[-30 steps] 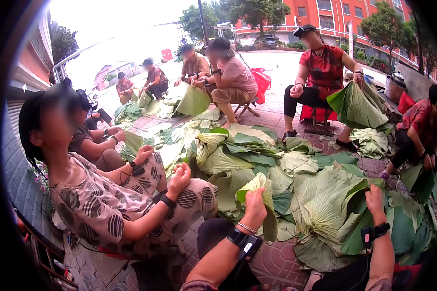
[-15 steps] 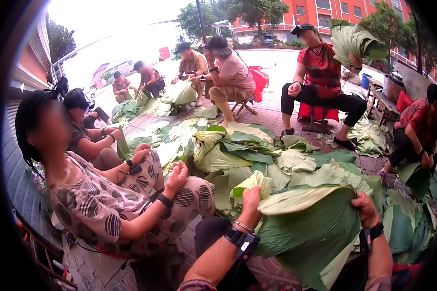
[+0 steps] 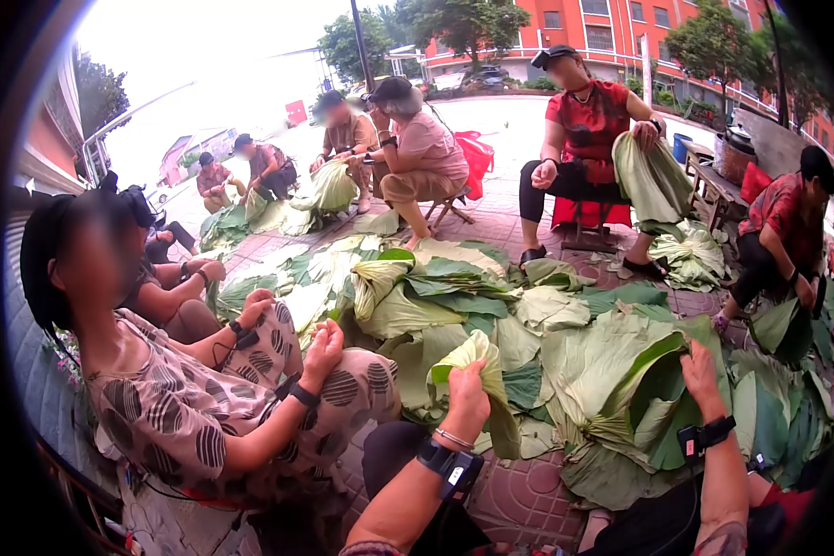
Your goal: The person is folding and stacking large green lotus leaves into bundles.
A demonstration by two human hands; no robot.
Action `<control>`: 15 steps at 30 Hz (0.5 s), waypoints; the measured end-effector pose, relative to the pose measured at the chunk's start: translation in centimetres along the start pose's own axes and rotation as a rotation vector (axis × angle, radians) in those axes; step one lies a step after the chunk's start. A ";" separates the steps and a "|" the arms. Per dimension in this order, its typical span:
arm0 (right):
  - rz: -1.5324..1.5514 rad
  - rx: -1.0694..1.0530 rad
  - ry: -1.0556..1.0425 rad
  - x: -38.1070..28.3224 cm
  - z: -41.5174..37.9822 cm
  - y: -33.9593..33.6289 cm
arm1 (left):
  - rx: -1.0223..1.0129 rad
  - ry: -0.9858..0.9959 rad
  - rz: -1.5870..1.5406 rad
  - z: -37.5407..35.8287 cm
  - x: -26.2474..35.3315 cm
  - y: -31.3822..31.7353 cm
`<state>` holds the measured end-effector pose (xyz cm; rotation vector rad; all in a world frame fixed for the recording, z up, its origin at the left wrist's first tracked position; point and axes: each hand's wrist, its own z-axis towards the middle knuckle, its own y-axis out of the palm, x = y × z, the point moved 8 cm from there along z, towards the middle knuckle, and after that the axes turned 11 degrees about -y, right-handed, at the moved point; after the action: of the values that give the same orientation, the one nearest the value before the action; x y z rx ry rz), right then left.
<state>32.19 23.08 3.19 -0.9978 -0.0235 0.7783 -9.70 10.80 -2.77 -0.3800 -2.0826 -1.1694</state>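
My left hand (image 3: 470, 398) is closed around a folded pale green lotus leaf (image 3: 500, 408), whose rounded end sticks up above the fingers and whose other part hangs down beside the hand. My right hand (image 3: 702, 375) has its fingers bent at the raised edge of a large lotus leaf (image 3: 588, 366), apparently pinching it; the fingertips are partly hidden. That large leaf spreads over the near side of the leaf pile (image 3: 473, 287), pale on the outside with a dark green fold near my right hand. Both my wrists carry black straps with small devices.
A person in a patterned top (image 3: 176, 389) sits close on my left. Across the pile, a person in red (image 3: 588, 139) holds a hanging leaf bundle (image 3: 653, 181). Another person (image 3: 788, 232) bends over leaves at right. Several people sit farther back. Brick paving (image 3: 528, 491) shows below my hands.
The large leaf has gone from above my lap forward onto the pile, and my hands' view of the ground has opened. The person in red has lowered a leaf bundle from shoulder height.
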 end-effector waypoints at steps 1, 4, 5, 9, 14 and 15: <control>-0.092 0.113 -0.125 -0.9 0.1 -1.2 | -0.026 -0.039 -0.025 0.8 -0.5 -0.5; -0.161 -0.002 -0.051 -3.4 0.2 -1.2 | -0.044 0.042 -0.032 1.9 -1.6 -1.2; -0.193 -0.072 -0.071 -3.9 0.0 -0.6 | -0.034 0.164 -0.011 1.9 -1.1 -1.3; 0.305 -0.642 -0.109 -7.5 -1.8 5.1 | -0.054 0.129 -0.016 1.4 -0.8 -0.8; 1.610 -0.496 0.403 -10.2 -1.2 2.4 | -0.116 0.217 0.118 0.1 0.2 -0.1; 1.740 -0.374 0.413 -9.7 -0.5 1.7 | -0.111 0.129 0.089 1.4 -0.5 -0.7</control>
<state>24.20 17.45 4.75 -1.4091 1.2396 2.1458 -10.34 11.57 -4.08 -0.4333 -1.8766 -1.2264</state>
